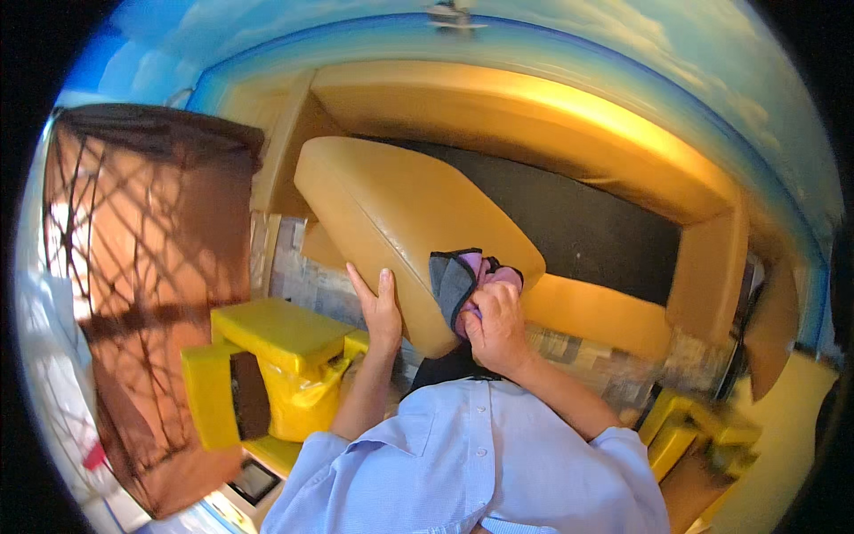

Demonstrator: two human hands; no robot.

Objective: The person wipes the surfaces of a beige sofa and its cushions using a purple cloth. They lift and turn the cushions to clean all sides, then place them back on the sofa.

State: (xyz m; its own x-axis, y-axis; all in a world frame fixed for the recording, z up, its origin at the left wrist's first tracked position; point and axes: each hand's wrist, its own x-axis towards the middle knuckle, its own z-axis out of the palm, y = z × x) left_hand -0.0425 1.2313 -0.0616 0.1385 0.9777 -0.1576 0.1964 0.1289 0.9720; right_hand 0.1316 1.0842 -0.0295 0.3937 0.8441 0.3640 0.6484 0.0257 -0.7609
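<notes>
A large tan sofa cushion (405,209) is lifted at a tilt in front of my body, its far part over the dark opening of a sofa frame. My left hand (382,311) lies against the cushion's near left side, fingers and thumb spread. Bunched in my right hand (498,325) is a cleaning cloth (454,280), grey on one side and purple on the other, with black edging. The right fingers are closed round it, and the cloth touches the cushion's near right end. The cushion's underside is hidden.
The sofa's padded tan backrest (498,98) curves round a dark seat base (587,218). At left stand a yellow padded chair (285,329) and an orange-brown curtain (160,222) with branching shadows. More yellow furniture (676,432) is at lower right.
</notes>
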